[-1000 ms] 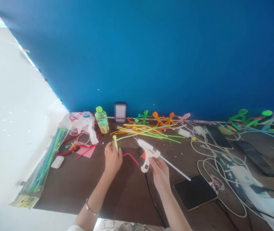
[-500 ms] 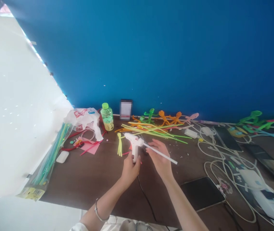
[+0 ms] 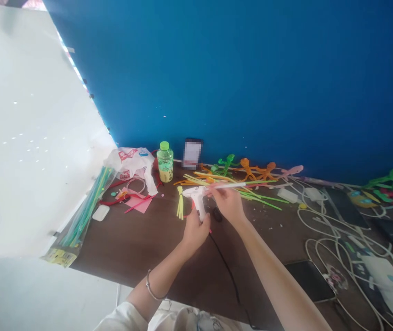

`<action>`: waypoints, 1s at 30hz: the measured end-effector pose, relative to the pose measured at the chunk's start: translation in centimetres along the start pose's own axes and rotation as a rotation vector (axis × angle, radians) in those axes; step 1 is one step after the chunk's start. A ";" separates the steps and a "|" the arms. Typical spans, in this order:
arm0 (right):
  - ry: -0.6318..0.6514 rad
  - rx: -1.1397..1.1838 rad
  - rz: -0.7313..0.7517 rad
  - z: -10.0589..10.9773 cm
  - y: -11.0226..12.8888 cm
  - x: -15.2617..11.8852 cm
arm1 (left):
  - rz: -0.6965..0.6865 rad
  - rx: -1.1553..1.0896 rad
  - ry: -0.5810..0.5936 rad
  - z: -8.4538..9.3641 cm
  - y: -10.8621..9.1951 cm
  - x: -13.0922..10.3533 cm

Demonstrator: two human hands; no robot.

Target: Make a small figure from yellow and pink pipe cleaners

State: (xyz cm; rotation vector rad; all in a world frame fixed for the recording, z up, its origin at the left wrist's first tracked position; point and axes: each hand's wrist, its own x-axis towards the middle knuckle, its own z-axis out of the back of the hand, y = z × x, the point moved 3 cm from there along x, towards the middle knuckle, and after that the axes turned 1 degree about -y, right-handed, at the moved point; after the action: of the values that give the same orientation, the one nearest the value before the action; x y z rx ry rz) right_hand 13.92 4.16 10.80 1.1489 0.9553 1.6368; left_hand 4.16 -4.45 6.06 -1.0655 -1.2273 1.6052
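My left hand [image 3: 195, 232] is wrapped around the handle of a white hot glue gun [image 3: 198, 198], whose nozzle points left. At the gun's rear, my right hand [image 3: 229, 204] pinches a long white glue stick [image 3: 232, 185], which lies nearly level and extends to the right. Fingers hide the spot where stick and gun meet. Just left of the nozzle is a small yellow bundle of pipe cleaners [image 3: 180, 204]. From the handle a black cord [image 3: 229, 269] runs down toward the table's front edge.
Loose yellow, orange and green pipe cleaners [image 3: 265, 200] lie behind my hands. A green-capped bottle [image 3: 165, 163], a propped phone [image 3: 192, 154] and a plastic bag [image 3: 132, 161] stand along the blue wall. White cables [image 3: 316, 248] and a black tablet [image 3: 310, 280] occupy the right side.
My right hand has moved up, and the glue stick has swung from slanting down-right to nearly level. The gun's body is more level too. The whole view has shifted slightly.
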 end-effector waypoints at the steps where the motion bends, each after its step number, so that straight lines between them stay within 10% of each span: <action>1: -0.008 -0.010 0.006 0.0 -0.1 -0.1 | -0.008 0.006 0.007 0.0 0.0 0.0; 30: -0.163 -0.113 0.011 -1.1 -0.9 -0.1 | -0.060 0.035 0.060 0.2 2.0 1.5</action>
State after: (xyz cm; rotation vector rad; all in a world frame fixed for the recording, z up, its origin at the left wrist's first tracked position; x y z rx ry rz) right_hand 13.06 4.27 9.63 1.1921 0.7443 1.5589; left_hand 3.36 -3.45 3.96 -1.0387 -1.1766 1.5331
